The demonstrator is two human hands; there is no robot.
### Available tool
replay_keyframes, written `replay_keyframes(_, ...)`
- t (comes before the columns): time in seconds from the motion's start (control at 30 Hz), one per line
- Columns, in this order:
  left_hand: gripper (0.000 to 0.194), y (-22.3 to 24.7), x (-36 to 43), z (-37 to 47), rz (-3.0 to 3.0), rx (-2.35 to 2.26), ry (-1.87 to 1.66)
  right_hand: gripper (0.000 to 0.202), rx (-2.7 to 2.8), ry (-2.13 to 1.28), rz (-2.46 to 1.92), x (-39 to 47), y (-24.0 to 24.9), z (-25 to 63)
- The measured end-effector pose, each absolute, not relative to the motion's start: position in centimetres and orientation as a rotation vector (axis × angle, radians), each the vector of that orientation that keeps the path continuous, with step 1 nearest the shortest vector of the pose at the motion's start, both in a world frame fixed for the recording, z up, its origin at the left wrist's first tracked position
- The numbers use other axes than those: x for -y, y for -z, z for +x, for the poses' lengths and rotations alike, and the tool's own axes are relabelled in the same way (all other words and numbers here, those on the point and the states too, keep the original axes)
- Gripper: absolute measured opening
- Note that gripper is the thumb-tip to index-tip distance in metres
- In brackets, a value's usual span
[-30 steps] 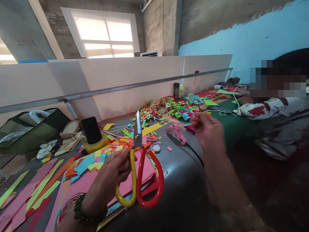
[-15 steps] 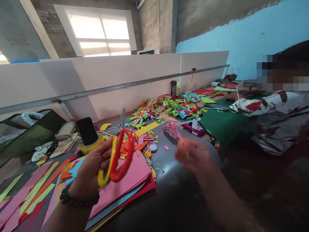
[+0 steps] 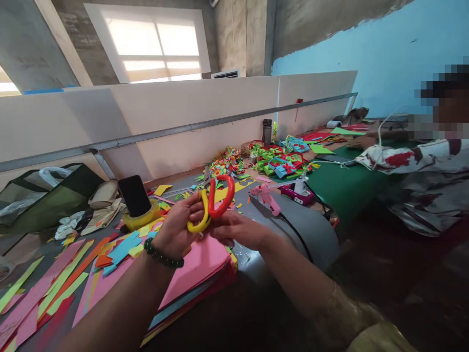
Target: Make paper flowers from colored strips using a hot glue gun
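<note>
A pair of scissors (image 3: 224, 211) with one red and one yellow handle loop is in my left hand (image 3: 180, 220), its blades mostly hidden behind the loops. A bracelet of dark green beads circles the left wrist. Just below the red loop, my right hand (image 3: 238, 229) has its fingers bent together close to the left fingers; whatever they pinch is hidden. Beneath both hands lies a stack of pink paper (image 3: 200, 274) with other colours under it. A pink glue gun (image 3: 269, 199) stands to the right of my right hand.
A phone (image 3: 134, 196) leans on a yellow tape roll (image 3: 141, 220). Coloured paper strips (image 3: 54, 288) cover the left side, near a green bag (image 3: 47, 200). Folded paper pieces (image 3: 286, 161) are heaped farther back. Another person's sleeve (image 3: 388, 159) is over the green mat (image 3: 351, 178) at right.
My right hand has moved left from near the glue gun to beside my left hand. My left hand has carried the scissors right and up, with the blades now tipped away.
</note>
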State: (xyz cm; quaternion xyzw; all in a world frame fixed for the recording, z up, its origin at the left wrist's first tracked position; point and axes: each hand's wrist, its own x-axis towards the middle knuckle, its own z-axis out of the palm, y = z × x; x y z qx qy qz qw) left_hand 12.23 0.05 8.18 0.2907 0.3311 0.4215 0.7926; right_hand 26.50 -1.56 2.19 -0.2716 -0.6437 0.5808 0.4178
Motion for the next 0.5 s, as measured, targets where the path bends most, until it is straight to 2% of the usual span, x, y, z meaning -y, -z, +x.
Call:
replay_keyframes(0.07, 0.039, -8.4, -1.6, 12.1, 0.685, -0.766, -0.943, 0.025, 1.742, -1.423, -0.680, 2.5, -2.3, 27.4)
replay_keyframes(0.17, 0.035, -8.1, -4.9, 11.2, 0.720, -0.836, -0.989, 0.036, 1.662, -1.188, -0.833, 3.6, -1.9, 31.1)
replay_keyframes(0.27, 0.017, -6.8, -8.5, 10.6, 0.752, -0.981, -0.988, 0.038, 1.660, -0.783, -1.258, 3.5, -0.9, 34.3)
replay_keyframes(0.37, 0.033, -4.6, -11.0, 10.9, 0.811, -1.120, -0.929, 0.031, 1.744, -0.556, -1.596, 2.7, 0.3, 34.9)
replay_keyframes(0.5, 0.034, -2.2, -12.2, 11.6, 0.927, -1.233, -0.861, 0.018, 1.780, -0.415, -1.758, 1.9, 1.2, 33.8)
